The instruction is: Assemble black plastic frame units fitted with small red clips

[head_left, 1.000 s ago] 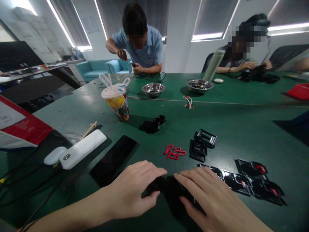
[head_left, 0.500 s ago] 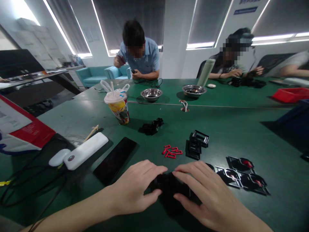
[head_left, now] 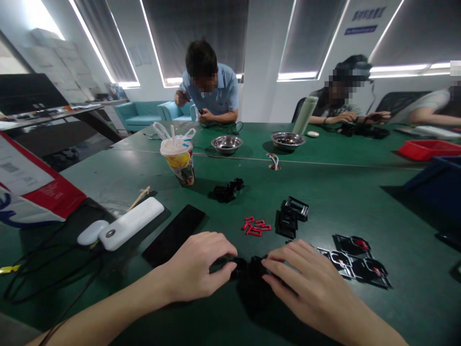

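Both my hands rest on a small black plastic part [head_left: 248, 269] on the green table [head_left: 342, 192], close to me. My left hand [head_left: 196, 266] pinches its left end with curled fingers. My right hand [head_left: 306, 286] presses on its right end, fingers together. Most of the part is hidden beneath them. Just beyond lie several small red clips [head_left: 255, 226], a stack of black frames [head_left: 290, 216] and, to the right, a row of black parts with red inserts [head_left: 356, 262]. A loose black piece [head_left: 226, 190] lies farther out.
A black phone [head_left: 175, 234], a white power bank [head_left: 131, 223] and a white case [head_left: 92, 232] with cables lie at my left. A lidded drink cup [head_left: 178, 161] and two steel bowls [head_left: 226, 143] stand farther off. Other people work across the table; a red tray [head_left: 428, 149] sits far right.
The camera has tilted up a little. My left fingers have curled in from lying flat to pinching the black part; my right hand stays on it.
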